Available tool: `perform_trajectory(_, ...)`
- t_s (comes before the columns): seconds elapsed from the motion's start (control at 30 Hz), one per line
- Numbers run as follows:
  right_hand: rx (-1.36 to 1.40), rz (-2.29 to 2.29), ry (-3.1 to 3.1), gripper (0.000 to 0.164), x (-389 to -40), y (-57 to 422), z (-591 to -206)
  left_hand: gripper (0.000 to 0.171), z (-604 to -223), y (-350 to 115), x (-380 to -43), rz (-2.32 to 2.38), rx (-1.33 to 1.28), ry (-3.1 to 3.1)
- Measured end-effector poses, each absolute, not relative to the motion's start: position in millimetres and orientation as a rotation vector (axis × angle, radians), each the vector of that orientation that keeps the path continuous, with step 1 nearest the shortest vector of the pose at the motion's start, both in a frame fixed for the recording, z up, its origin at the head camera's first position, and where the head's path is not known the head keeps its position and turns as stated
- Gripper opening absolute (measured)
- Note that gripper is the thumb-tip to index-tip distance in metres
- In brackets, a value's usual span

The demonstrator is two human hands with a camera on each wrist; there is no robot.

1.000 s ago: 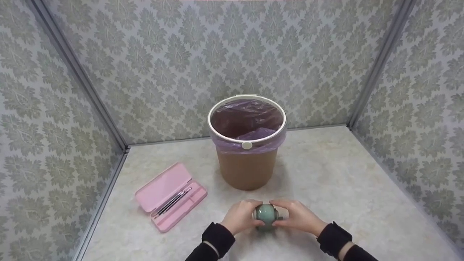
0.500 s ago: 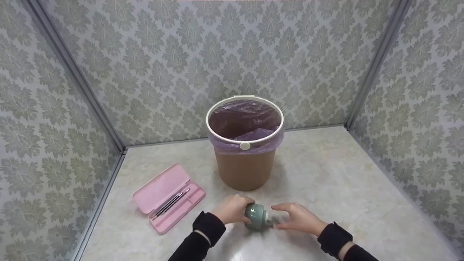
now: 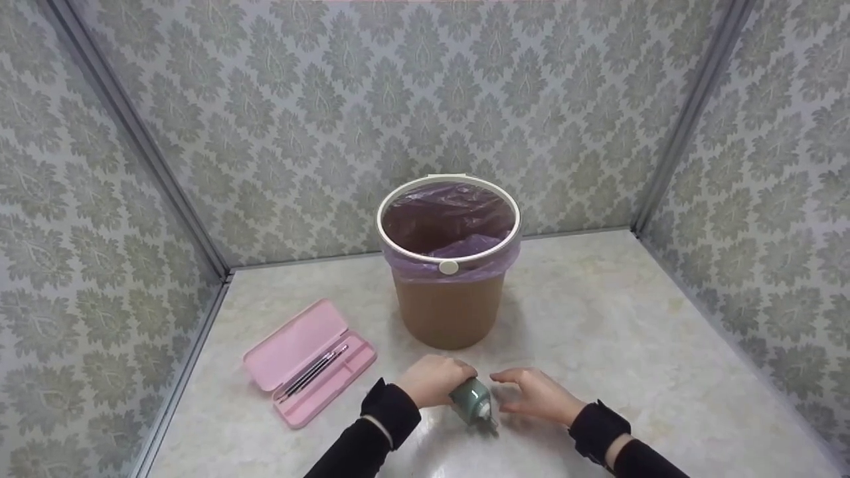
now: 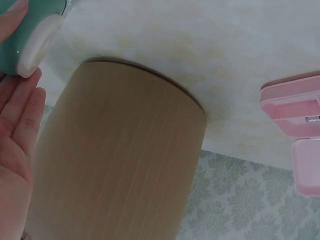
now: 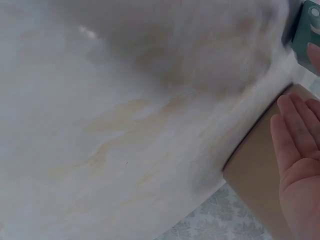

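Observation:
My left hand (image 3: 435, 382) holds a small green pencil sharpener (image 3: 470, 400), which lies tilted above the table with its pale crank end towards the lower right. In the left wrist view, the thumb lies on the glossy green body of the sharpener (image 4: 37, 22), and the fingers are on its other side by a whitish part. My right hand (image 3: 538, 399) is just right of it, thumb and fingers apart. The right wrist view shows this hand's straight fingers (image 5: 295, 120), with the sharpener (image 5: 305, 42) at the upper right edge.
A brown bin (image 3: 448, 315) with a white rim and purple liner stands behind the hands. To the left lies an unfolded pink pencil case (image 3: 295, 348) with several slim dark pencils (image 3: 312, 374) inside. Patterned walls enclose the pale table (image 3: 597, 318) at the back and sides.
Both hands held the sharpener a second ago. The right hand has come off it; the left has shifted left with it and turned its crank end towards the lower right.

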State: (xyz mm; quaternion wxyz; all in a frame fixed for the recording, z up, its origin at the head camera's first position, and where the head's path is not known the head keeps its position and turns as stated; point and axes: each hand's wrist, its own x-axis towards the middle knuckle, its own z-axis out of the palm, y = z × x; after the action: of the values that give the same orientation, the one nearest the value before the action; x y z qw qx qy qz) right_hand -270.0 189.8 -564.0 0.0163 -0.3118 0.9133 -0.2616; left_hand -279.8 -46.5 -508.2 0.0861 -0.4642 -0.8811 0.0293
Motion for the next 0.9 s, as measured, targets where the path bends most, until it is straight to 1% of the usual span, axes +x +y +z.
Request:
perform_trajectory(0.2, -0.938, -0.942, 2.733, 0.057, -276, 182, -571, 0.035, -508, -43, -280, 0.246, -1.440, -2.420)
perform_trajectory(0.47, -0.874, -1.031, 2.613, 0.058, -283, 173, -576, 0.021, -507, -38, -281, 0.328, -1.494, -2.257)
perform_trajectory(0.9, -0.858, -1.155, 2.493, 0.056, -288, 173, -582, 0.019, -509, -38, -284, 0.369, -1.478, -2.203)
